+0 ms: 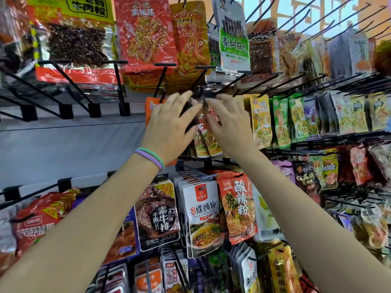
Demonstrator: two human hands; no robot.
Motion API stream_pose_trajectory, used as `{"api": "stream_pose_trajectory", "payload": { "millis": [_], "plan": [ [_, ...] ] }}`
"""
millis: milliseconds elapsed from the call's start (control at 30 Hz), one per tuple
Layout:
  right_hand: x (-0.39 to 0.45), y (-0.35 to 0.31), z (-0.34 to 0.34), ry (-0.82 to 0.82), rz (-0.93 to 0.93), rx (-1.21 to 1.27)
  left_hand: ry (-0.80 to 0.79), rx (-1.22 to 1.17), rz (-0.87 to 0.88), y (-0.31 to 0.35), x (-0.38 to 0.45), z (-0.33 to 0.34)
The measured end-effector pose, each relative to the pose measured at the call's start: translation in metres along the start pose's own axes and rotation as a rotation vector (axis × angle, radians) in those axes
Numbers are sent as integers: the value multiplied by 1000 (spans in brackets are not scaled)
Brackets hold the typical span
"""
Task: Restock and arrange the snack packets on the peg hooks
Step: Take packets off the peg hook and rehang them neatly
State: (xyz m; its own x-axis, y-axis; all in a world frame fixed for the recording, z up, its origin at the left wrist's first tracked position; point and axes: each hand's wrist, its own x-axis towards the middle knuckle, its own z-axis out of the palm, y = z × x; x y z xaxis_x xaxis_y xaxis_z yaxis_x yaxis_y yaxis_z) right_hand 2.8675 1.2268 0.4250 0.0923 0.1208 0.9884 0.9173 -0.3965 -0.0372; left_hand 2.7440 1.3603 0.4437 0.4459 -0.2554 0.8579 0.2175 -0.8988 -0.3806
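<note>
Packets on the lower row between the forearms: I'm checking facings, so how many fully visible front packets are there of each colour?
Black packet: 1
White packet: 1
Red packet: 1
Total: 3

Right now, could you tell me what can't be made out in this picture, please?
- Head view: packet top and its hook, hidden behind left hand and right hand.
- Whether either hand grips the packet: fingertips blurred.
- Orange packet: mostly behind the left hand.
- Far-right packets: print blurred.
</note>
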Motion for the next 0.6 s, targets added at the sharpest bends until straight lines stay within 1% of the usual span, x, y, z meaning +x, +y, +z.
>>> {"api": "stream_pose_trajectory", "payload": {
  "millis": [100, 200, 267, 333, 433, 500, 533, 600],
  "plan": [
    [-9, 2, 6, -134, 23, -60, -227, 27, -74, -1, 0, -2],
    [-11, 2, 1, -159, -31, -102, -352, 74, -115, -2, 7, -11],
    [-14, 3, -4, -176, -43, -86, -404, 41, -138, -2, 7, -17],
    [-22, 4, -14, -144, -20, -18, -366, -20, -136, 1, 3, -22],
    [-51, 12, -44, -49, 24, 143, -183, -201, -28, 31, -9, -30],
    [-87, 23, -72, -59, 100, 198, -70, -350, 108, 70, -20, -26],
    [-111, 31, -87, -78, 140, 186, -19, -421, 163, 93, -28, -19],
    [-170, 55, -113, -124, 219, 111, 46, -578, 212, 143, -56, 6]
  ]
}}
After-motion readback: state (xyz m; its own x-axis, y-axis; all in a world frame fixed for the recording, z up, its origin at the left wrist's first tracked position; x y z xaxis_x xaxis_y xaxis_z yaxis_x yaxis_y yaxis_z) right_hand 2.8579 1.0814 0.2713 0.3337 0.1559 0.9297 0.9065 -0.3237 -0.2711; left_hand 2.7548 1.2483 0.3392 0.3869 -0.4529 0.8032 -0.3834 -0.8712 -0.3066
